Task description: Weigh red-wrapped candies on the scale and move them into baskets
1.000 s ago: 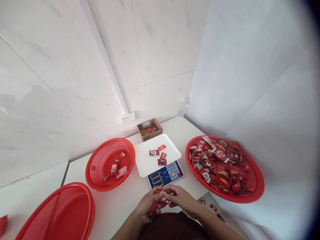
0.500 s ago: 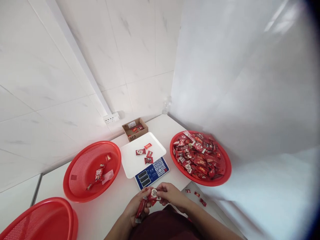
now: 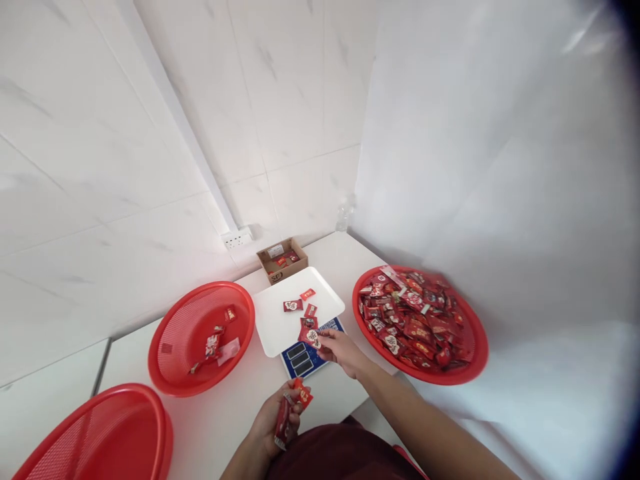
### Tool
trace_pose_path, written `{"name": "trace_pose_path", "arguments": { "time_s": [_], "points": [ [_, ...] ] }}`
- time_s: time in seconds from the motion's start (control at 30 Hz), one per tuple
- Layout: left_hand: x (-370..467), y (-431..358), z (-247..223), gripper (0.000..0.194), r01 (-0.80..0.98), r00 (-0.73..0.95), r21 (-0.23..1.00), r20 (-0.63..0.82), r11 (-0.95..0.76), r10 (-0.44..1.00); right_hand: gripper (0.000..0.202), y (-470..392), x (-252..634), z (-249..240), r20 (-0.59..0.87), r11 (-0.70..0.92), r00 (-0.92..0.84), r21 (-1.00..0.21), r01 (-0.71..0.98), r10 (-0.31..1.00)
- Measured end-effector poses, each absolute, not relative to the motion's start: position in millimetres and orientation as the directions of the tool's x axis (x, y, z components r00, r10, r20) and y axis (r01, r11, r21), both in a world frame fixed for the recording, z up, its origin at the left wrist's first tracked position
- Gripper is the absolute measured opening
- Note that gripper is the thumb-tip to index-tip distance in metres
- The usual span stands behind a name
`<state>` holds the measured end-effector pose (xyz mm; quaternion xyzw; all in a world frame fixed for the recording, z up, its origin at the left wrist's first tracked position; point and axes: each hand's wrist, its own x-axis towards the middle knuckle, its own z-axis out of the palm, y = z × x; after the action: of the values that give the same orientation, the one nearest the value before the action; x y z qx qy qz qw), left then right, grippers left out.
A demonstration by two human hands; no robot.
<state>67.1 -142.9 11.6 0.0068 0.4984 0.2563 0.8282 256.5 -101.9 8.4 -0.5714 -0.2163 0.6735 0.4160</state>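
My right hand (image 3: 340, 352) pinches a red candy packet (image 3: 311, 337) with a white round print, over the near edge of the white scale tray (image 3: 273, 333). Several small red packets lie on that tray, among them a dark red packet (image 3: 293, 305) and a bright red packet (image 3: 308, 294). Closer to my body, my left hand (image 3: 275, 420) is closed around red candy packets: a long dark red one (image 3: 283, 423) in the palm and a bright red one (image 3: 303, 393) at the fingertips. The blue scale panel (image 3: 303, 359) shows partly behind my right hand.
To the right stands a red basket (image 3: 475, 373) heaped with red packets. A red basket (image 3: 165, 380) on the left holds a few packets, with another red basket (image 3: 163, 427) nearer. Behind the scale is a small cardboard box (image 3: 293, 270) with packets inside.
My right hand has parted from my left and moved forward to the tray, carrying the white-printed packet. My left hand keeps its packets near my body. The view has shifted slightly.
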Motion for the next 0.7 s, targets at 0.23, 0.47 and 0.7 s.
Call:
{"name": "trace_pose_path", "arguments": {
  "time_s": [0.23, 0.47, 0.7],
  "points": [
    [63, -143, 9, 0.02, -0.434, 0.379, 0.262, -0.815, 0.862, 0.439, 0.05, -81, 249, 15, -0.465, -0.454, 0.076, -0.882, -0.123, 0.882],
    [56, -138, 10, 0.02, -0.469, 0.352, 0.237, -0.833, 0.851, 0.426, 0.038, -125, 322, -37, -0.205, -0.315, 0.341, -0.898, 0.308, 0.917],
    [56, -133, 10, 0.026, -0.48, 0.328, 0.253, -0.836, 0.84, 0.439, 0.039, -153, 414, -56, 0.09, -0.409, 0.559, -0.587, 0.699, 0.824]
  ]
}}
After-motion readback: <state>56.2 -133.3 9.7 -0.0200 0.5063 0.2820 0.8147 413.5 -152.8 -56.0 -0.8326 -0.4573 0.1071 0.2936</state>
